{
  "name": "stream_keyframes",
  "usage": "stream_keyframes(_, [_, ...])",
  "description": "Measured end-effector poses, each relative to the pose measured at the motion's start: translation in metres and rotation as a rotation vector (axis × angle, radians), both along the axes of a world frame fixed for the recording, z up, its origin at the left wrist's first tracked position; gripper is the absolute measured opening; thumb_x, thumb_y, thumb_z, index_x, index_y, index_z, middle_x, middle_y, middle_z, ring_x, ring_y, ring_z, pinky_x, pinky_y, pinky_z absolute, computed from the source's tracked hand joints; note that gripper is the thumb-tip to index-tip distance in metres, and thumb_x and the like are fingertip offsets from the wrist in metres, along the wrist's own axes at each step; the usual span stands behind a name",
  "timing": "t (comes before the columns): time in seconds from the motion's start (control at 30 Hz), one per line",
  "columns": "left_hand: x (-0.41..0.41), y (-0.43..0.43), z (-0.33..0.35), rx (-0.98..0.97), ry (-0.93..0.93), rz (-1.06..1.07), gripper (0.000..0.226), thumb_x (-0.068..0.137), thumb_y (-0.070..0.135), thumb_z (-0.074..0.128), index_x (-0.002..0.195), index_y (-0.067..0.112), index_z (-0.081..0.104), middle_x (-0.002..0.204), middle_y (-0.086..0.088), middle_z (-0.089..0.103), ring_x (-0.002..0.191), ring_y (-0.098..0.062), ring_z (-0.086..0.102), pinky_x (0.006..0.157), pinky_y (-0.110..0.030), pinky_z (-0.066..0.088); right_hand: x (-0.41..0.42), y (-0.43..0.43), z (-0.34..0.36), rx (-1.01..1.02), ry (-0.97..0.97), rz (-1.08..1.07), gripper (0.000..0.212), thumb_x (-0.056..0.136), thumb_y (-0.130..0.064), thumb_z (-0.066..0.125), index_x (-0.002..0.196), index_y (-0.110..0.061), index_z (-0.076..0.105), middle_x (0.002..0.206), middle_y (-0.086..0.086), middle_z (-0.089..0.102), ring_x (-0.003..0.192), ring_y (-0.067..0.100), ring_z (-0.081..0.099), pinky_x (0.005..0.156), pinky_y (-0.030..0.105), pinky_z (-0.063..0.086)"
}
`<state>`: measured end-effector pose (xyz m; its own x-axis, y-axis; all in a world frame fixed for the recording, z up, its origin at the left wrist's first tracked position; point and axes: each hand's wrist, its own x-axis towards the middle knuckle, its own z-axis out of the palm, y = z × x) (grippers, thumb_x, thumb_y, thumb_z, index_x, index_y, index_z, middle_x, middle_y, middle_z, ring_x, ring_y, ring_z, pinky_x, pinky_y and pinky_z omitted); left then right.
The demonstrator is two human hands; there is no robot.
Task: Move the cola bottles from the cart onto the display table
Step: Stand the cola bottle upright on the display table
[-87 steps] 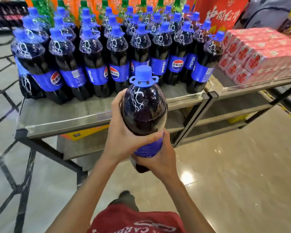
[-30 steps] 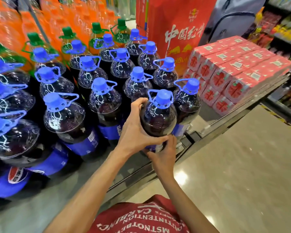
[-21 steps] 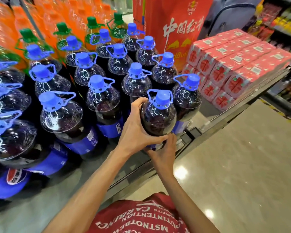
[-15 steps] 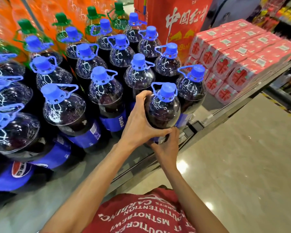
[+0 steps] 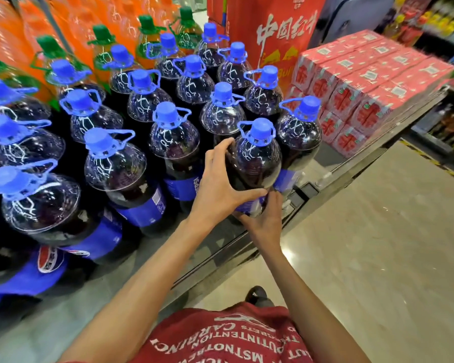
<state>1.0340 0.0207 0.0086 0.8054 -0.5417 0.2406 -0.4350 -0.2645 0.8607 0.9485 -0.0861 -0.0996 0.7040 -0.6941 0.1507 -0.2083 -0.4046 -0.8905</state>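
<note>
Both hands (image 5: 222, 191) grip dark-cola-filled bottle (image 5: 254, 163) at display table (image 5: 247, 247) edge.

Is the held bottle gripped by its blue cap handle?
No, the left hand grips the cola bottle by its body, the right hand at its label; the handle is untouched.

The floor (image 5: 378, 244) is smooth, shiny beige stone, and a bright spot of light (image 5: 290, 254) gleams on it. A yellow and black striped line (image 5: 435, 166) runs across it on the far right. The flat grey table (image 5: 71, 323) has a dark metal edge. Behind it stands a tall red cardboard sign with white letters (image 5: 273, 30). Blurry shelves full of colourful goods (image 5: 440, 24) fill the top right corner.
</note>
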Motion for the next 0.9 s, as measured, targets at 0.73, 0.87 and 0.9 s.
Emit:
stream_keyframes(0.73, [0.001, 0.035, 0.020, 0.182, -0.108, -0.073, 0.057, 0.086, 0.037, 0.078, 0.127, 0.015, 0.044, 0.124, -0.001, 0.054, 0.110, -0.013, 0.056, 0.095, -0.034, 0.050, -0.040, -0.013, 0.043, -0.073, 0.355, 0.056, 0.067, 0.080, -0.053, 0.075, 0.137, -0.023, 0.054, 0.128, 0.000, 0.062, 0.113, 0.014, 0.061, 0.096, 0.041, 0.054])
stream_keyframes(0.87, [-0.016, 0.046, 0.042, 0.368, -0.469, -0.111, 0.035, 0.093, 0.039, 0.067, 0.118, 0.017, 0.054, 0.113, -0.002, 0.056, 0.104, -0.023, 0.057, 0.079, -0.045, 0.051, -0.083, -0.019, 0.067, -0.139, 0.462, 0.074, 0.057, 0.092, -0.041, 0.070, 0.141, -0.018, 0.053, 0.136, 0.004, 0.058, 0.123, 0.018, 0.057, 0.101, 0.041, 0.050])
stream_keyframes(0.9, [-0.023, 0.046, 0.048, 0.443, -0.522, -0.164, 0.035, 0.093, 0.040, 0.065, 0.118, 0.019, 0.054, 0.112, -0.002, 0.056, 0.105, -0.026, 0.058, 0.076, -0.046, 0.051, -0.096, -0.020, 0.073, -0.163, 0.505, 0.080, 0.055, 0.093, -0.039, 0.069, 0.141, -0.018, 0.053, 0.136, 0.005, 0.058, 0.123, 0.020, 0.057, 0.101, 0.041, 0.050])
